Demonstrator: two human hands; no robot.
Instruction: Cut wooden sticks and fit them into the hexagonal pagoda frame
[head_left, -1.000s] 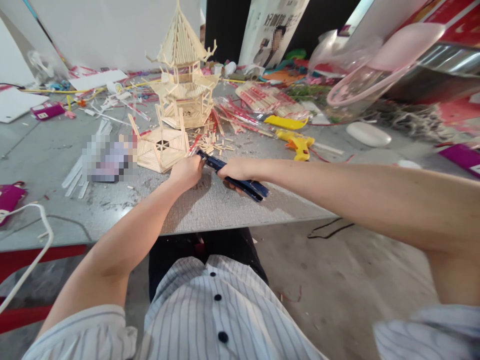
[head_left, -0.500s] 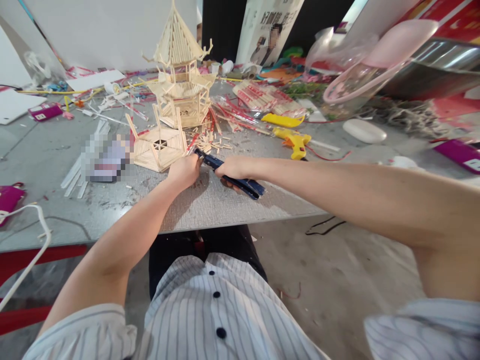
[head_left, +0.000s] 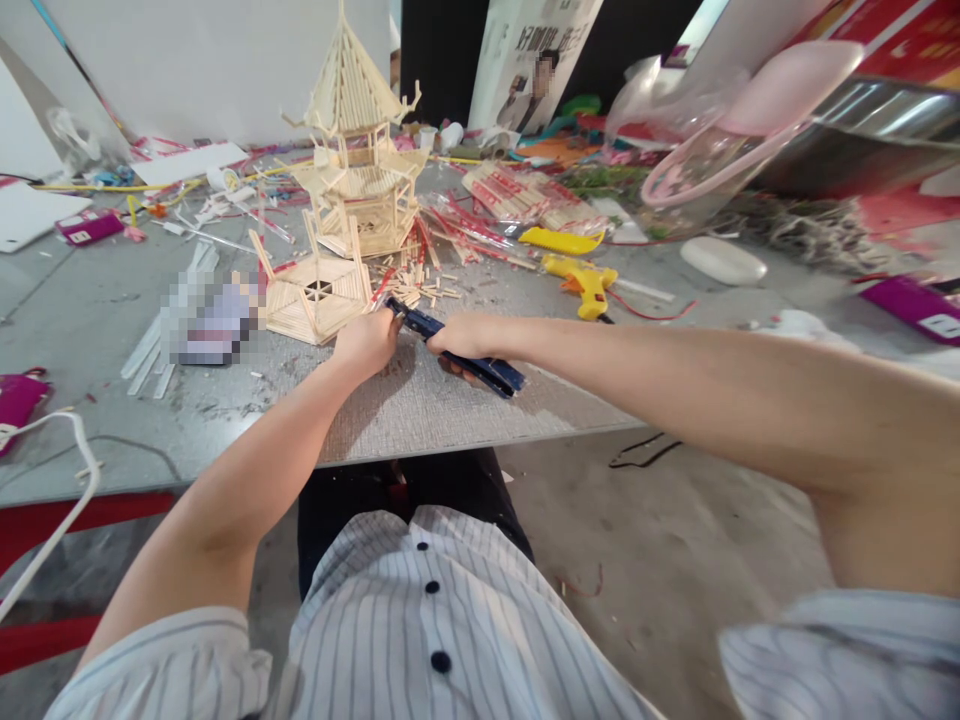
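Observation:
My right hand [head_left: 466, 338] is wrapped round the handles of a dark blue plier-like hand tool [head_left: 491, 376], which slants just above the grey table near its front edge. At the tool's jaw end my left hand [head_left: 367, 340] is closed in a pinch; what lies between its fingers is hidden. Behind that hand stands a hexagonal base of wooden sticks [head_left: 304, 310] with several upright posts. Beyond it rises a pagoda model [head_left: 360, 180] of pale sticks with a pointed roof. Short cut stick pieces [head_left: 424, 285] lie scattered beyond the tool's tip.
Right of the stick pieces lie a yellow glue gun [head_left: 585, 285] and a yellow-handled tool [head_left: 561, 239]. Packaged sticks [head_left: 510, 195] are behind them. A white oval object [head_left: 724, 261] sits farther right. Clear glue sticks [head_left: 154, 365] lie at left, by a pixelated item.
Both hands keep nearly the same place and grip on the tool. The whole view has shifted slightly; the handles look about as close together as before.

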